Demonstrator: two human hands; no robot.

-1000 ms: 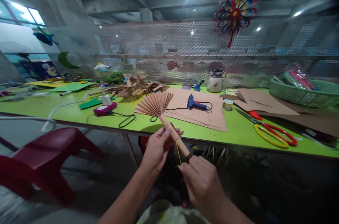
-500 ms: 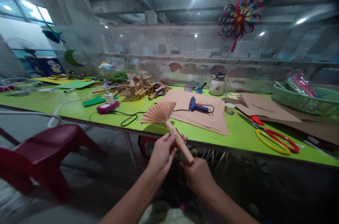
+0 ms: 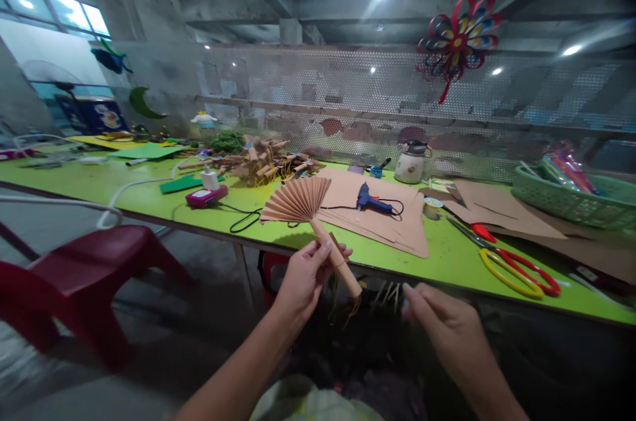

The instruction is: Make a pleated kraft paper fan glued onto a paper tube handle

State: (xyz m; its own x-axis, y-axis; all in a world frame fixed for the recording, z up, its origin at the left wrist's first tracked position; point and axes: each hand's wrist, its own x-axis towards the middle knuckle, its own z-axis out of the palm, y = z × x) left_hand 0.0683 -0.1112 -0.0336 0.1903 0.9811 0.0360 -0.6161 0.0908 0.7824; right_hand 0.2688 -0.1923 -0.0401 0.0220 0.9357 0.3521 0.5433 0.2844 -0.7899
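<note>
Right hand (image 3: 444,318) has left the paper fan (image 3: 297,201); scissors (image 3: 489,250) lie near the worktop's (image 3: 447,258) front edge. Left hand (image 3: 305,278) grips the fan's handle; right fingers bunch, contents unclear.

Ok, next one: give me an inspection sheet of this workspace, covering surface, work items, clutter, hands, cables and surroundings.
Surface: green table, things spread mostly along the back and right.
Work items: pleated paper fan on a tubular handle.
Clutter: glue gun on brown sheets; pile of paper rolls; scissors; green basket.
Hands: left hand grips the handle; right hand is apart from it, its fingertips too blurred to tell whether they pinch anything.
Cables: black cord runs from the glue gun behind the fan.
Surroundings: red stool, mesh screen.
</note>
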